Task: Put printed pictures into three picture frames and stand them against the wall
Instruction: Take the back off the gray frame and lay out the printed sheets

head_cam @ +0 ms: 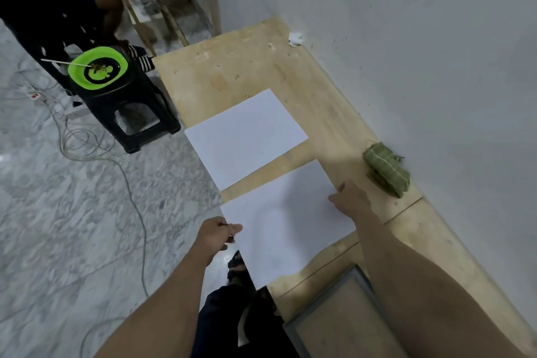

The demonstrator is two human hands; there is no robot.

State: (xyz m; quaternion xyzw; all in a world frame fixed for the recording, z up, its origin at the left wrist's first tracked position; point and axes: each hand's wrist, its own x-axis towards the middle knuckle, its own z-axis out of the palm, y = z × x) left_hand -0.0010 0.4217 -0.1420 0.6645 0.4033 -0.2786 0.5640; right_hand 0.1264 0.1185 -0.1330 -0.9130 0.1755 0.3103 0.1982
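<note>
Two sheets: the far sheet point(245, 138) lies flat and white side up on the plywood bench point(290, 67), apart from the near sheet point(287, 224), which juts past the bench's front edge
Left hand point(216, 234): you pinch the near sheet's overhanging edge, thumb on top, fingers curled under; the overhang is likely what lets you get under thin paper
Right hand point(350, 200): it rests at the sheet's wall-side edge, steadying it; I cannot tell whether the fingers are curled or straight
Frame point(343, 317): grey, slim-edged, rectangular, flat at the bench's near end under your right forearm, close for loading
Paper: smooth, matte, limp; any print probably faces down
Bench: pale, scuffed, stained, seamed boards
Wall point(421, 52): grey, speckled, just behind the bench; nothing framed leans on it yet
Bundle point(386, 171): green, leaf-wrapped, string-tied, by the wall
Stool point(136, 113): black plastic, carrying a green plate point(97, 70)
</note>
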